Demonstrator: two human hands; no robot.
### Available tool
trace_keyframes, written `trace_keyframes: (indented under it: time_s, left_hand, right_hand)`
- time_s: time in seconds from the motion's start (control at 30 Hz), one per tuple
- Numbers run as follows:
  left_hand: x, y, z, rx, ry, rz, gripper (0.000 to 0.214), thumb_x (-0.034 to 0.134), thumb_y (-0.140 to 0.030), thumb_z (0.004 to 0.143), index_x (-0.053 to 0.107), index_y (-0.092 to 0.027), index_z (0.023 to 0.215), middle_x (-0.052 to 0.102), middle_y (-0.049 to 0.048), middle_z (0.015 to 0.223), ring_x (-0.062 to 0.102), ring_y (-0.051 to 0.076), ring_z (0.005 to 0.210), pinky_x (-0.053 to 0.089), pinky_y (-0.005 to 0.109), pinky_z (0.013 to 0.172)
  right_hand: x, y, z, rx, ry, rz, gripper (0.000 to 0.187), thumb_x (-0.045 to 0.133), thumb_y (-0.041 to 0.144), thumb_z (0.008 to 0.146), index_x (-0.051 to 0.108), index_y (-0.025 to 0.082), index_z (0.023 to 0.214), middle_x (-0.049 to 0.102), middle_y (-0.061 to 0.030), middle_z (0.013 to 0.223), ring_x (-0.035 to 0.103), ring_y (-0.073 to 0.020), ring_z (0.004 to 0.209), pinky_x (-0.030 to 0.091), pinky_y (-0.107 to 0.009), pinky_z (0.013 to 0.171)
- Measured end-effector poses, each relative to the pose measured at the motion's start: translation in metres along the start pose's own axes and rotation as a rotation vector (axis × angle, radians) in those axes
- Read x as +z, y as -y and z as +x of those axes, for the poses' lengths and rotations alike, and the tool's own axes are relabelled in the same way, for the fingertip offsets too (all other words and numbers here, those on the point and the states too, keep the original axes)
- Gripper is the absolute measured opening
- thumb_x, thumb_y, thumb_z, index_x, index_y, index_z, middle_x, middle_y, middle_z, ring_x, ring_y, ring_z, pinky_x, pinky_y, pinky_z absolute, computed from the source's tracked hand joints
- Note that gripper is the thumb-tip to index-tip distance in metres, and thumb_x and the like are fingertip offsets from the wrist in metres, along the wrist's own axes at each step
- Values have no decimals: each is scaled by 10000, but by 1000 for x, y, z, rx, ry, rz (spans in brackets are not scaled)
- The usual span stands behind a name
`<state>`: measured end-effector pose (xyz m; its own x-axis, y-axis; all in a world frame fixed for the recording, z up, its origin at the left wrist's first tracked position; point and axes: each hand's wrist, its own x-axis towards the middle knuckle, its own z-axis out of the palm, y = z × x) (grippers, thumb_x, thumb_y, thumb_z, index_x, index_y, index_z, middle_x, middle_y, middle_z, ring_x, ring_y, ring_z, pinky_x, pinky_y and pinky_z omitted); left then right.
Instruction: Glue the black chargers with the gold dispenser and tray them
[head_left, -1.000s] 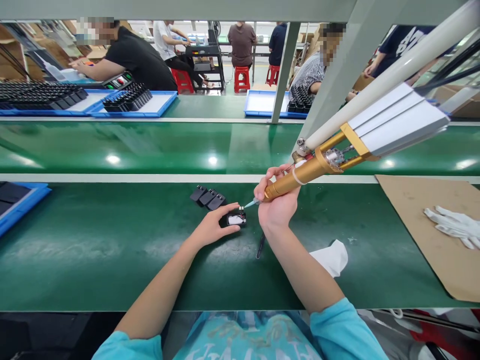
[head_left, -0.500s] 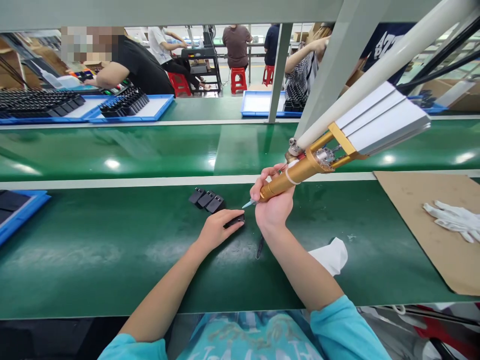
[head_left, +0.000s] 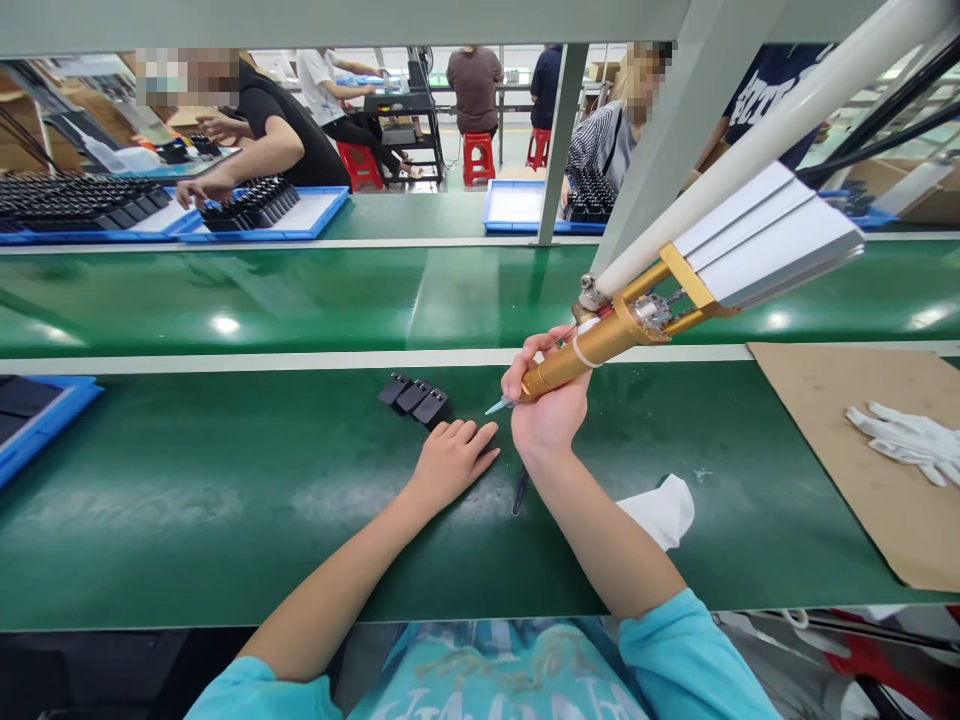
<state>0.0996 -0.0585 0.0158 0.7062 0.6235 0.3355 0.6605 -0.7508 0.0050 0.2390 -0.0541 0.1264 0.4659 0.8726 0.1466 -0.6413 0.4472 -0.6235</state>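
The half-curled left hand (head_left: 454,462) covers a barely visible black piece (head_left: 489,444); whether it grips, I cannot tell. To its right, the right hand (head_left: 553,400) is wrapped around a gold cylindrical metal dispenser (head_left: 585,357), pale-blue conical tip (head_left: 497,406) near the left hand. Just beyond that lie three boxy black blocks (head_left: 412,398).

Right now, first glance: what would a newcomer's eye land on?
Likely the gold tool in the right hand, slanting from upper right toward the middle, its pale-blue tip pointing down-left. Just below that tip is the left hand, with three black blocks in a row beyond it. Far right, white gloves lie on a brown sheet.
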Motion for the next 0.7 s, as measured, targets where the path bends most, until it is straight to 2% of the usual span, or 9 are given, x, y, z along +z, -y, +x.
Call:
trace_keyframes:
  time_s: [0.13,0.27,0.37,0.47,0.6,0.7]
  left_hand:
    - [1,-2,1,2,-8,-38,290,442,-372,948,596,-202,1126,562,47,774,527,192,766,314,342,696]
    - [5,-1,-2,-114,-20,7,317,456,-388,939,597,-228,1174,586,69,810,530,217,846,328,364,754]
    - [9,2,-4,-246,-93,66,377,479,-396,927,557,-268,1272,621,111,1010,521,269,1013,331,412,846]
    - [8,8,-3,-350,-200,106,467,497,-392,916,470,-301,1373,509,141,1324,452,324,1185,302,472,934]
    - [-1,19,-4,-500,-234,136,639,521,-439,886,354,-195,1452,330,191,1477,363,374,1279,272,526,988]
    - [-6,28,-8,-548,-203,117,795,562,-526,833,290,-141,1473,378,202,1447,355,389,1275,275,539,991]
  right_hand:
    - [0,0,0,-12,1,11,210,404,440,856,421,237,905,515,67,686,437,-60,360,323,-204,380]
    - [1,1,0,-11,1,8,221,412,456,859,415,238,897,512,71,675,439,-60,362,327,-198,380]
    - [0,0,-1,-20,2,-9,220,429,450,846,420,238,905,513,70,682,444,-57,369,341,-197,388]
    - [0,0,-1,-27,10,-7,194,446,416,833,429,237,905,515,68,681,449,-59,374,352,-199,394]
    - [-1,0,0,-34,11,3,188,449,412,840,440,232,895,519,65,677,451,-65,373,350,-200,392]
    - [-1,0,1,-41,-4,10,153,432,372,845,454,229,895,527,59,679,453,-70,369,342,-203,388]
